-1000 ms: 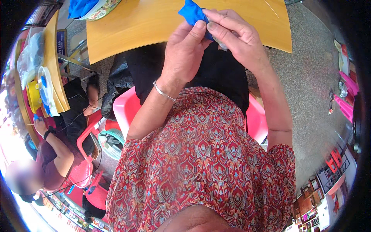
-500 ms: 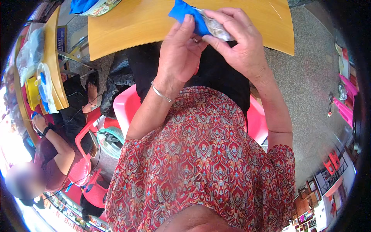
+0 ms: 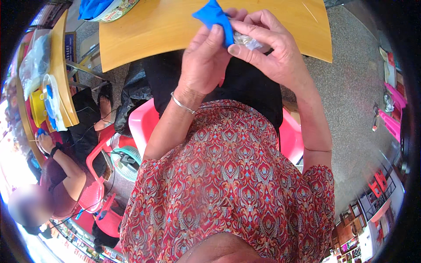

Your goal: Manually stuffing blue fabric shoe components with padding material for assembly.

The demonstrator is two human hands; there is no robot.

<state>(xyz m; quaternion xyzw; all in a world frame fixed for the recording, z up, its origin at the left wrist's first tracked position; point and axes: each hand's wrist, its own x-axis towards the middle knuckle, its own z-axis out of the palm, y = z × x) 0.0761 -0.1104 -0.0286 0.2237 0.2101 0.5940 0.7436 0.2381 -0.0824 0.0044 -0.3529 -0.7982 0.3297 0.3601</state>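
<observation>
While the left hand (image 3: pixel 204 57) keeps its thumb pressed on a small blue cloth pouch (image 3: pixel 215 15), gripping it against fingers mostly hidden from me, the right hand (image 3: pixel 274 52) brackets the clear plastic packet (image 3: pixel 246 41) at the pouch's edge. The right thumb and forefinger stand apart there with the packet showing between them; I cannot tell how hard they press, or on which layer. Pouch and packet are together at the top centre of the frame, over the near part of the yellow wooden table (image 3: pixel 175 37).

Half a second ago more of the packet was bare beside the cloth; now a shorter stretch shows, and the right thumb tip has come up against the blue edge. To my eye that suggests the packet is being worked into the cloth, though the fingers hide too much to be sure it sits any deeper.

Further out, a printed tub (image 3: pixel 116 14) heaped with blue fabric (image 3: pixel 94 8) stands at the upper left. Along the left side, a co-worker's hand (image 3: pixel 44 142) holds something small and blue beside a second table (image 3: pixel 66 96), where a yellow container (image 3: pixel 38 109) and a clear plastic bag (image 3: pixel 35 61) rest.
</observation>
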